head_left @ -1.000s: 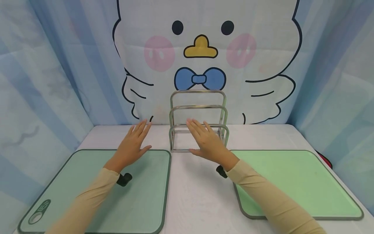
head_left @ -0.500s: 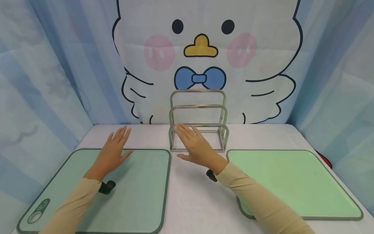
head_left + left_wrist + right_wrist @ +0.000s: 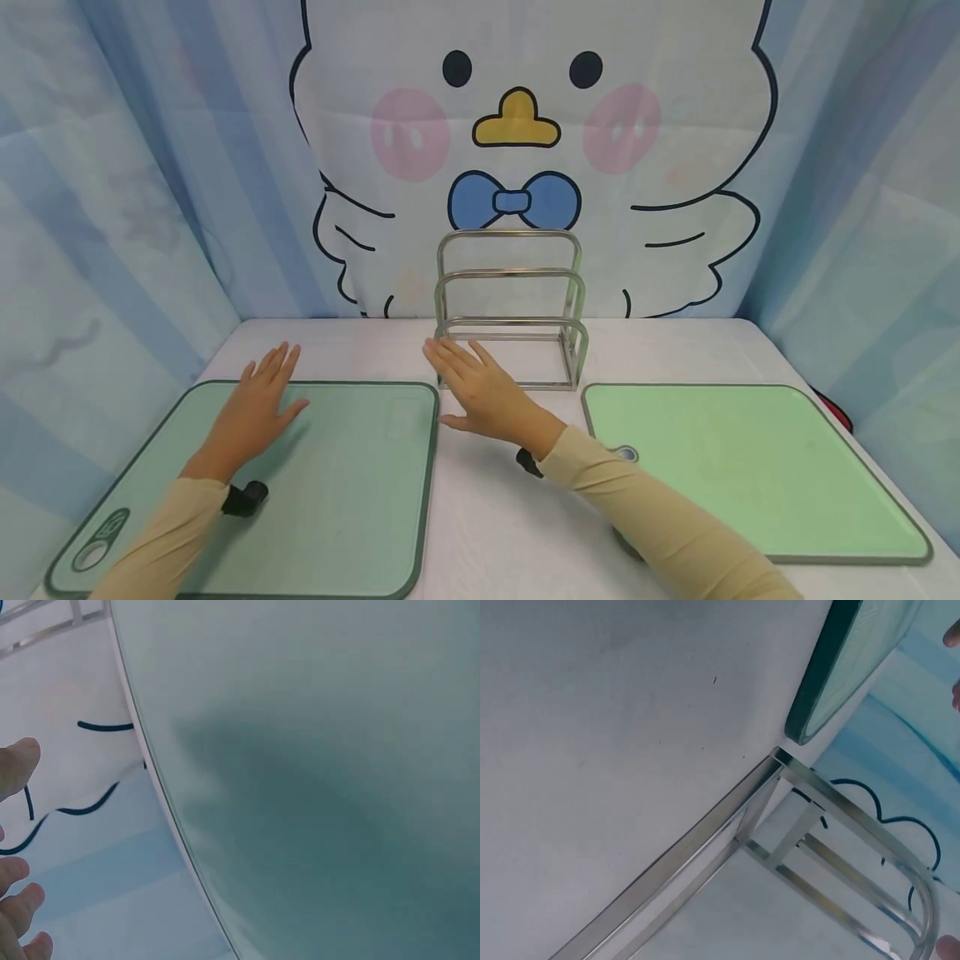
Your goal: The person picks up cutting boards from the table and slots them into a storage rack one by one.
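Observation:
My left hand (image 3: 243, 425) hovers over the grey-green cutting board (image 3: 345, 492) on the left, fingers straight and thumb spread, holding nothing. Its shadow falls on that board in the left wrist view. In front of the metal rack (image 3: 510, 320), toward its left side, my right hand (image 3: 491, 396) is held up with straight fingers and nothing in it. The rack has three upright loops and stands at the middle back of the table. On the right lies a light green cutting board (image 3: 750, 467), partly hidden by my right forearm.
A white cloth covers the table (image 3: 480, 517). Behind it hangs a curtain (image 3: 517, 42) printed with a cartoon bird, and blue curtains stand at both sides. Something red and black (image 3: 831, 408) shows past the right table edge.
Both hands have moved left and toward me. The left hand has gone further over the left board; the right hand has shifted across the rack's front. The boards and rack stay put.

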A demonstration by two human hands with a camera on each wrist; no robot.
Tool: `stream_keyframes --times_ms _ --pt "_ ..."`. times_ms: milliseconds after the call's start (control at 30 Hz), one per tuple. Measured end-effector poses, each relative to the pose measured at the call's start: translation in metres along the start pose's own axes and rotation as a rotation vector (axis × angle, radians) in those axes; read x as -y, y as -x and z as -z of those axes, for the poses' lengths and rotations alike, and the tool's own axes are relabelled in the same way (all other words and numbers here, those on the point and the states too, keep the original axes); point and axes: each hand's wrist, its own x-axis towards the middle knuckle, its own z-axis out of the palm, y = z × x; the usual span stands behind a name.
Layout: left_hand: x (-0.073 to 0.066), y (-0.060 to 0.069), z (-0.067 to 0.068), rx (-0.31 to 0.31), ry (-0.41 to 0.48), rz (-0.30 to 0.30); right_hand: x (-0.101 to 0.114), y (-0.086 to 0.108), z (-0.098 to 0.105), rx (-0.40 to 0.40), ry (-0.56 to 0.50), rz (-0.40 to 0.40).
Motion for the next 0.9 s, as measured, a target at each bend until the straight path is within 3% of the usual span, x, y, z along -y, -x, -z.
stream_keyframes --times_ms 433,900 --pt "0.022 0.026 0.005 0.014 -0.007 0.031 0.012 -0.008 -0.014 0.095 0.054 0.038" --pt "0.047 0.038 0.014 0.057 -0.056 0.05 0.029 -0.022 -0.022 0.262 0.063 0.046"
